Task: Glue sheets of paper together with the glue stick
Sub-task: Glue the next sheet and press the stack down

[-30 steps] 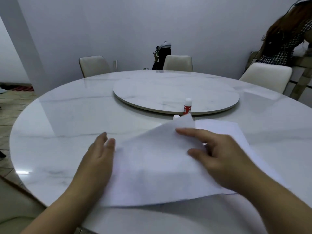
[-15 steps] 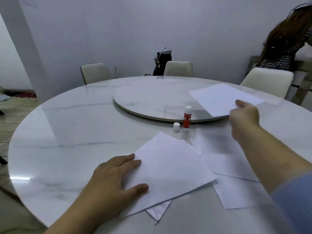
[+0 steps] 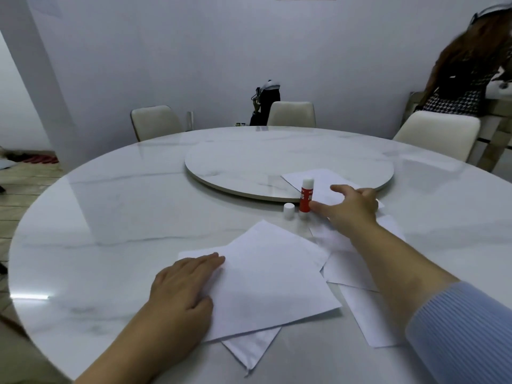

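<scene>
Several white paper sheets lie on the round marble table (image 3: 110,223). My left hand (image 3: 182,286) rests flat on the left part of the top sheet (image 3: 271,278) of the near stack. A red glue stick (image 3: 306,199) stands upright with its cap off, and its white cap (image 3: 288,211) stands just left of it. My right hand (image 3: 350,207) reaches out with spread fingers right beside the glue stick, its thumb close to the tube, holding nothing. Another sheet (image 3: 321,181) lies partly on the turntable behind the glue stick.
A raised marble turntable (image 3: 249,167) fills the table's middle. More sheets (image 3: 368,314) lie under my right forearm. Cream chairs (image 3: 292,113) ring the far side. A person in a houndstooth top (image 3: 465,79) stands at the far right. A dark bag (image 3: 264,106) sits by the wall.
My right hand carried one sheet off the stack to the turntable, let it go there, and has come back toward the glue stick. My left hand now lies flat on the stack.
</scene>
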Demonstrator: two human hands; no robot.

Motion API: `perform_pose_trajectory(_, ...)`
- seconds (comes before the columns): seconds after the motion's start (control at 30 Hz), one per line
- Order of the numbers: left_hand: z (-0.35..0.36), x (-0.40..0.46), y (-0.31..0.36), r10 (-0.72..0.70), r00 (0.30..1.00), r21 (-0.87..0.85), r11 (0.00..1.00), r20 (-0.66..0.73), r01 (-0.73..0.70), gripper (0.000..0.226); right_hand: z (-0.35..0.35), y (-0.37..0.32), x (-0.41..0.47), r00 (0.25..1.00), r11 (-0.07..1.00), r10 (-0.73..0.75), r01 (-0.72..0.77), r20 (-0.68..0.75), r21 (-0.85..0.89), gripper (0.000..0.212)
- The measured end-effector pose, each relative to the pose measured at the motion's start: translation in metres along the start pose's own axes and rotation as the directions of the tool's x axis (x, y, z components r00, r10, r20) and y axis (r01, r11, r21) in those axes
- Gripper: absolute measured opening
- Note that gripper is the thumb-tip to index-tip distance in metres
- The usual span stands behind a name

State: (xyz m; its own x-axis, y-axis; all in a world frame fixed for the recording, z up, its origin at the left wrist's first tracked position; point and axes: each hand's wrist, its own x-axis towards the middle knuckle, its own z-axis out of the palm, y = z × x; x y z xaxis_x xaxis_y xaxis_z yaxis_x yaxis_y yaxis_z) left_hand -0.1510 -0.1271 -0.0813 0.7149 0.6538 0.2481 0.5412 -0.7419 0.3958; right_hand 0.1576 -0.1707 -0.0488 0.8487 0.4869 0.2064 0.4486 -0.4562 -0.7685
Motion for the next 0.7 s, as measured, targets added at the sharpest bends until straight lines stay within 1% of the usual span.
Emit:
perform_pose_trajectory(0.07,-0.001,0.0,0.0,0.007,1.0,-0.005,1.0,-0.006,-0.007,0.065,0.009,-0.006,0.0,0.997,0.998,-0.061,0.061,0.037,-0.003,0.067)
perform_pose_trajectory(0.13,0.001,0.0,-0.001,0.011,1.0,-0.004,1.0,-0.013,-0.011,0.059,0.018,-0.009,0.003,0.997,0.998,-0.066,0.066,0.031,0.01,0.063)
perform_pose_trajectory(0.2,0.003,0.001,-0.003,0.022,1.0,-0.006,1.0,-0.018,-0.022,0.052,0.025,-0.011,0.007,0.998,0.999,-0.052,0.053,0.025,-0.004,0.055)
perform_pose_trajectory(0.27,0.003,0.002,-0.004,0.025,0.999,-0.01,1.0,-0.035,-0.026,0.054,0.03,-0.013,0.009,0.999,0.998,-0.052,0.052,0.007,-0.032,0.044)
perform_pose_trajectory(0.33,0.001,0.002,-0.003,0.025,0.999,-0.013,1.0,-0.021,-0.025,0.055,0.03,-0.016,0.006,0.997,0.998,-0.064,0.064,-0.043,0.005,0.036)
perform_pose_trajectory(0.4,-0.003,0.001,-0.002,0.023,1.0,-0.009,1.0,0.019,-0.023,0.056,0.022,-0.02,0.001,0.986,0.985,-0.132,0.142,-0.105,0.097,0.03)
perform_pose_trajectory(0.43,-0.005,0.003,-0.002,0.012,0.999,-0.014,1.0,0.045,-0.012,0.056,0.014,-0.023,-0.003,0.976,0.967,-0.185,0.201,-0.111,0.155,0.028)
perform_pose_trajectory(0.5,-0.013,0.007,0.002,-0.03,0.996,-0.033,0.999,0.079,0.032,0.055,-0.008,-0.027,-0.014,0.957,0.923,-0.283,0.289,-0.064,0.254,0.019)
perform_pose_trajectory(0.53,-0.016,0.012,0.007,-0.04,0.997,-0.025,0.999,0.066,0.041,0.053,-0.019,-0.027,-0.02,0.943,0.91,-0.331,0.327,-0.029,0.254,0.014)
perform_pose_trajectory(0.57,-0.016,0.018,0.016,-0.031,0.999,-0.004,1.0,0.033,0.031,0.05,-0.03,-0.026,-0.025,0.927,0.905,-0.375,0.364,0.008,0.219,0.013)
perform_pose_trajectory(0.6,-0.014,0.027,0.027,-0.011,1.0,0.01,1.0,0.005,0.011,0.048,-0.04,-0.024,-0.032,0.915,0.904,-0.401,0.387,0.042,0.183,0.017)
perform_pose_trajectory(0.63,-0.01,0.036,0.042,0.005,1.0,0.007,1.0,0.006,-0.005,0.049,-0.047,-0.021,-0.039,0.913,0.904,-0.405,0.391,0.054,0.173,0.022)
perform_pose_trajectory(0.7,0.007,0.053,0.071,0.021,0.995,0.007,1.0,0.093,-0.022,0.052,-0.052,-0.015,-0.054,0.926,0.902,-0.376,0.359,0.025,0.24,0.026)
